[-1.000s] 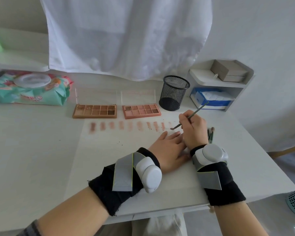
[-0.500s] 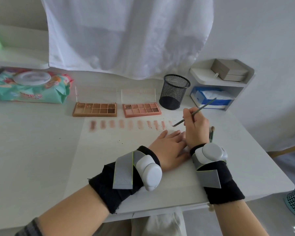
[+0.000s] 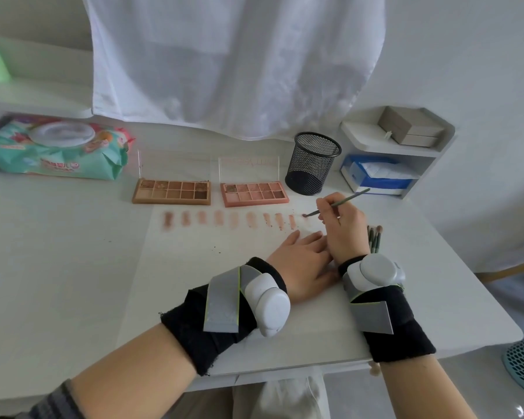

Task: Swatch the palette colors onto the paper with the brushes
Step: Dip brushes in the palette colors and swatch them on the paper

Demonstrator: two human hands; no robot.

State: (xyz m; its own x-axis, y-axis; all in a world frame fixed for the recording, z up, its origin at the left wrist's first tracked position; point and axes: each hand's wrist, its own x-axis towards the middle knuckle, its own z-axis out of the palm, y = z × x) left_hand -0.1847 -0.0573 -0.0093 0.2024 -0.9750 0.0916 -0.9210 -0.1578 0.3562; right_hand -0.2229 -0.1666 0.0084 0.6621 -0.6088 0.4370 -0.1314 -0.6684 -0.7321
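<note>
Right hand [image 3: 344,228] pinches a brush [image 3: 339,202]; left hand [image 3: 303,261] flat on paper [image 3: 194,267]; mesh cup [image 3: 312,163] looks empty.

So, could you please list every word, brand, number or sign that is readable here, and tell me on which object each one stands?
Nothing can be read with certainty.
Wet wipes pack: red label with white characters, too blurred to read.
Clear lid of the pink palette: faint lettering, seen mirrored, too pale to read.
Clear lid of the brown palette: no text visible.
Blue tissue box: no legible print.
Grey box on the shelf: no text visible.
</note>
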